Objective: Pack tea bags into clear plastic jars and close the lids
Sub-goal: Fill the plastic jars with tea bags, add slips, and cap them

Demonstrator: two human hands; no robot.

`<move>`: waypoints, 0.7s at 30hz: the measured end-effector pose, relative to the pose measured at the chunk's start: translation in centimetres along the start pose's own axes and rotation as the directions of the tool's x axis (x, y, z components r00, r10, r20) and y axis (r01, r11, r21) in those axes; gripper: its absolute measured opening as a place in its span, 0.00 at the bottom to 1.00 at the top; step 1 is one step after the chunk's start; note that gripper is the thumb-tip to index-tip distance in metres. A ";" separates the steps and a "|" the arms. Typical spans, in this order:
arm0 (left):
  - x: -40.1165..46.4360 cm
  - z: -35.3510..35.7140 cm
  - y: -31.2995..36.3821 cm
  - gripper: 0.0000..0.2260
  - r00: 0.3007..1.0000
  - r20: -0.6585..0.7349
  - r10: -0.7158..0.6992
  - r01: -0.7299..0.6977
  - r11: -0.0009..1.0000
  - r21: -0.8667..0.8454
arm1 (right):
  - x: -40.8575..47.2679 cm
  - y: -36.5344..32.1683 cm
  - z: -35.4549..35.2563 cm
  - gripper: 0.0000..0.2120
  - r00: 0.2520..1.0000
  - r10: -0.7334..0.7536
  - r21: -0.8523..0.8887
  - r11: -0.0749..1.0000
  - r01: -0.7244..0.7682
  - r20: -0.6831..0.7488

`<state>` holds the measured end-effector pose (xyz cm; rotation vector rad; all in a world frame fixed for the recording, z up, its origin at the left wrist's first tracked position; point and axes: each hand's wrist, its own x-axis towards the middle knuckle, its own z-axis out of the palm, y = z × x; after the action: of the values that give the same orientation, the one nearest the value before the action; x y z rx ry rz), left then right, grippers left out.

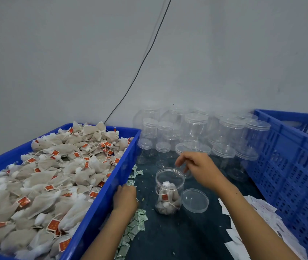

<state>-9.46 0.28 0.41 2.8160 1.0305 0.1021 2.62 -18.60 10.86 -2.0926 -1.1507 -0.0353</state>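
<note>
Blue tray (pixel 100 199) left, crate (pixel 288 166) right, jars (pixel 196 132) behind

- A single head-worn view looks forward and down from above the person's forearms.
- It faces a grey wall (pixel 224 53); a dark work surface (pixel 168 231) fills the lower frame.
- The right hand's fingers (pixel 180 160) sit near mid-frame, close to the lens; wide-angle bending curves the edges.
- No second view shares the scene.
</note>
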 end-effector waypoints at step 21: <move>-1.0 -6.5 5.8 0.02 0.946 -0.291 0.139 -0.320 0.520 -0.792 | -3.6 5.3 1.8 0.20 0.972 0.222 0.424 0.889 -0.173 -0.070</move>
<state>-7.25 -4.08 7.72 2.0141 0.4016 0.7124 3.85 -21.83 5.15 -1.7867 -0.7862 0.1693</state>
